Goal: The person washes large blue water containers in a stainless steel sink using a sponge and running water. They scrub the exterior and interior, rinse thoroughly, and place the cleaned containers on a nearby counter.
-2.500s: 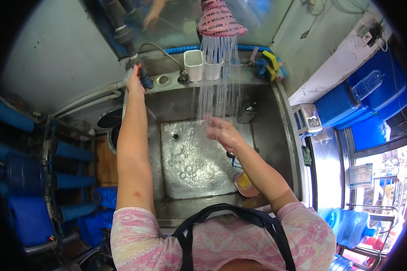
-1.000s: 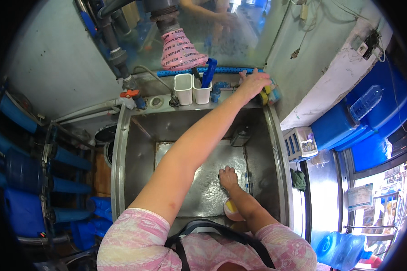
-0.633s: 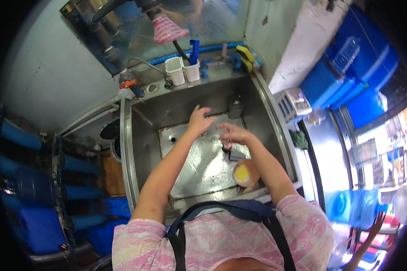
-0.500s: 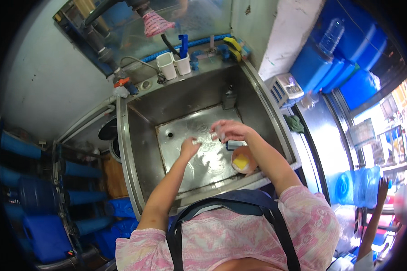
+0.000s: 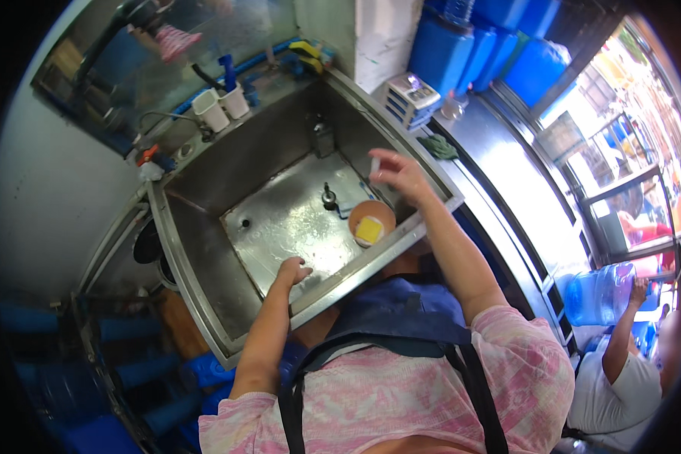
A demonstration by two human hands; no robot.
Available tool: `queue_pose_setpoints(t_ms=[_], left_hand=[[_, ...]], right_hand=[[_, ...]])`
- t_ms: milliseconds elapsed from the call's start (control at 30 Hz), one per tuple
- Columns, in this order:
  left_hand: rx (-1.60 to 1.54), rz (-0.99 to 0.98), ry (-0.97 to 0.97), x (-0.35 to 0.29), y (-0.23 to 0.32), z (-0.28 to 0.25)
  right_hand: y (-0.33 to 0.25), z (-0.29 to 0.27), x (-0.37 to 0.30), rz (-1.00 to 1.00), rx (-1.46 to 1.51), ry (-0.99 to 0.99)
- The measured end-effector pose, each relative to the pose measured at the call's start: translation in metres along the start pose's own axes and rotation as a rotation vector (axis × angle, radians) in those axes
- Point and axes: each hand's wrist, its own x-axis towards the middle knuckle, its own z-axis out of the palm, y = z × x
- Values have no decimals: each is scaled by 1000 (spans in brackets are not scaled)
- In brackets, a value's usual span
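In the head view, a small pale piece [image 5: 375, 166] seems pinched by the right hand [image 5: 401, 178], held above the sink [image 5: 272, 219], perhaps to be kept clear. The left hand [image 5: 291, 271] is left loosely spread, apparently empty. Between them, a yellow sponge [image 5: 369, 229] is held in an orange bowl [image 5: 371, 209], probably so it is contained.

1 head-worn fisheye looks down at the hands [image 5: 292, 270] and sink [image 5: 284, 208].

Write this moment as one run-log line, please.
left grip: over sink | right grip: seems to pinch small pale item | orange bowl: in sink, yellow piece inside
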Motion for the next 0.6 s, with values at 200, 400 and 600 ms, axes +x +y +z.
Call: queue_pose_setpoints(t_ms=[200,400,600], left_hand=[[-95,113,243,-14,36,-25],[-103,222,363,-38,109,-62],[10,39,343,-44,196,-37]], right_hand=[[3,-160,-71,-221,9,664],[98,-309,-175,472,-567,1203],[202,-448,-271,770,-618,1347]])
